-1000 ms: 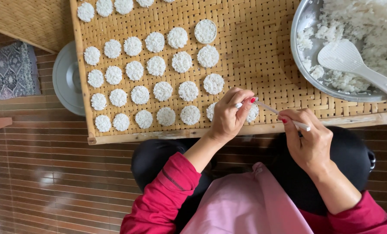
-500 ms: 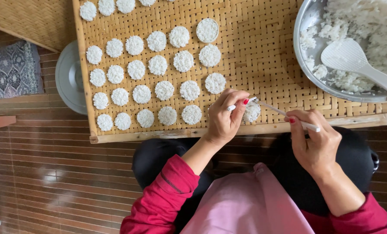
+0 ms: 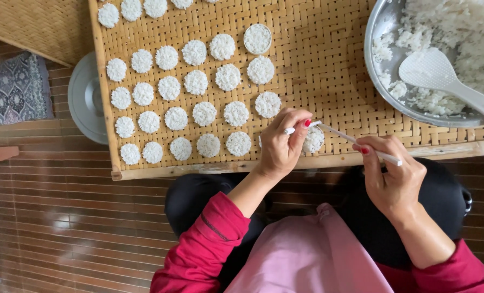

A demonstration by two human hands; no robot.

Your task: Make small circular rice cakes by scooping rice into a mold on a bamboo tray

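From the left edge of the woven bamboo tray [image 3: 329, 81] I see rows of small white rice discs [image 3: 205, 113] laid flat, apart from one another, running toward the middle; one disc near the top edge sits inside a round ring mould [image 3: 257, 38]. At the tray's near edge my left hand [image 3: 281, 146] curls over the newest rice disc [image 3: 313, 139], fingers pressed down around it and pinching the tip of a thin white stick [image 3: 356, 142]. My right hand [image 3: 394, 179] holds the other end of that stick between thumb and fingers, just off the tray's near rim.

I judge the disc light, soft, sticky and quick to crumble, so it wants lifting from beneath or by its rim, never squeezed across the middle. At the far right corner a steel bowl [image 3: 380, 81] of cooked rice holds a white rice paddle [image 3: 443, 76].
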